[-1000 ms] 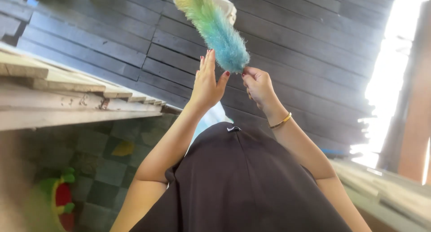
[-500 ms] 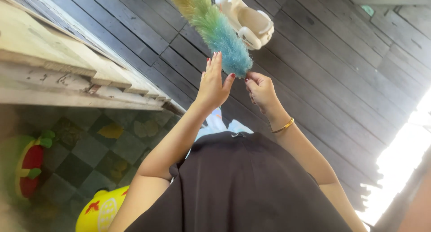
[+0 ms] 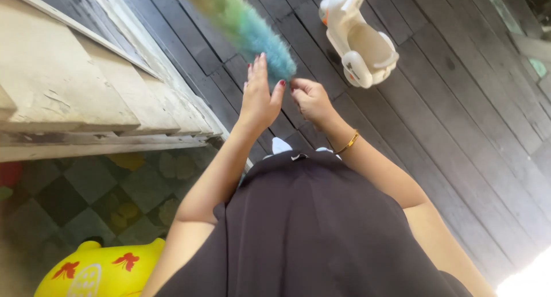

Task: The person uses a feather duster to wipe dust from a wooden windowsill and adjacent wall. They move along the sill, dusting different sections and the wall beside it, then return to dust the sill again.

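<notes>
A fluffy duster (image 3: 247, 30), blue at its near end and fading to green and yellow farther out, slants up to the left over the dark plank floor. My right hand (image 3: 309, 99), a gold bangle on its wrist, is closed at the duster's blue end. The part inside the fist is hidden. My left hand (image 3: 261, 96) is flat and open with fingers straight, its palm resting against the side of the blue fluff. My black garment (image 3: 310, 228) fills the lower middle of the view.
A white plastic ride-on toy (image 3: 359, 41) stands on the dark wooden planks (image 3: 459, 101) just right of the duster. At left are a pale weathered wooden ledge (image 3: 69, 96), a green checkered floor (image 3: 86, 193) below it, and a yellow toy (image 3: 97, 268) with red butterflies.
The view has swung, so the hands and duster sit further left and the white toy shows more fully. The green and red toy has left the view. Both hands keep their hold.
</notes>
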